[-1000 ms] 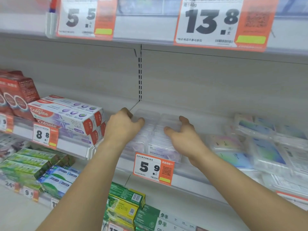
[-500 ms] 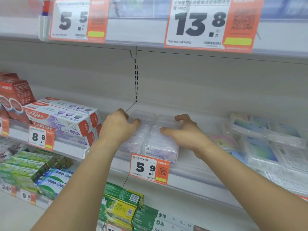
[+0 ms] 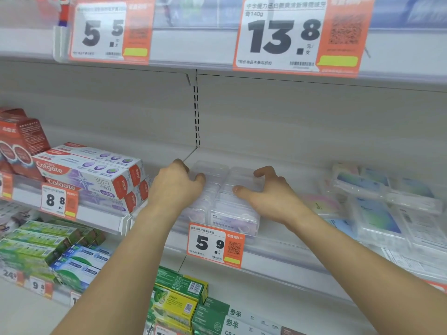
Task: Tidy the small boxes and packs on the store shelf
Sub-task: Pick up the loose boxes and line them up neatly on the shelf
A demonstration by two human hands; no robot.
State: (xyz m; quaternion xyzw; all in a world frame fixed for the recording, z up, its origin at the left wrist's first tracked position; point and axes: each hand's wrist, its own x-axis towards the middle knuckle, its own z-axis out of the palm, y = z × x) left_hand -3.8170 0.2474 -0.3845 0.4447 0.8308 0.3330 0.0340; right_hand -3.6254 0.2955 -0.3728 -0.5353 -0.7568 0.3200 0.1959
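Gripping two rows of clear plastic floss-pick boxes [image 3: 232, 211] on the white store shelf [image 3: 285, 259], near its front edge, just right of the joint between shelf sections. Left hand [image 3: 177, 187] curling over the left side of the left row, thumb tip lying on a box lid, other fingers wrapping down the far left side and mostly hidden. Right hand [image 3: 268, 194] clamping the right row, thumb pressing flat across a lid, index finger hooking over a box farther back, remaining fingers tucked down the right side, not possible to tell how spread. Rows lying side by side, touching, running front to back; front right box showing a pale purple label. Hanging on the front edge directly below the boxes, orange-and-white 5.9 price tag [image 3: 216, 245]. Stacking to the left on the neighbouring shelf section, Colgate toothpaste cartons [image 3: 89, 170], with red cartons [image 3: 21, 143] at the far left and an 8.8 price tag [image 3: 59, 200] under them. Lying loosely toward the right end of the shelf, clear packs with blue-green inserts [image 3: 377, 201], overlapping, blurred. Showing on the upper shelf rail, 5.5 price tag [image 3: 111, 30] and 13.8 price tag [image 3: 300, 35]. Sitting on lower shelves, green toothpaste boxes [image 3: 38, 240] at left and green-yellow cartons [image 3: 179, 298] at bottom centre.
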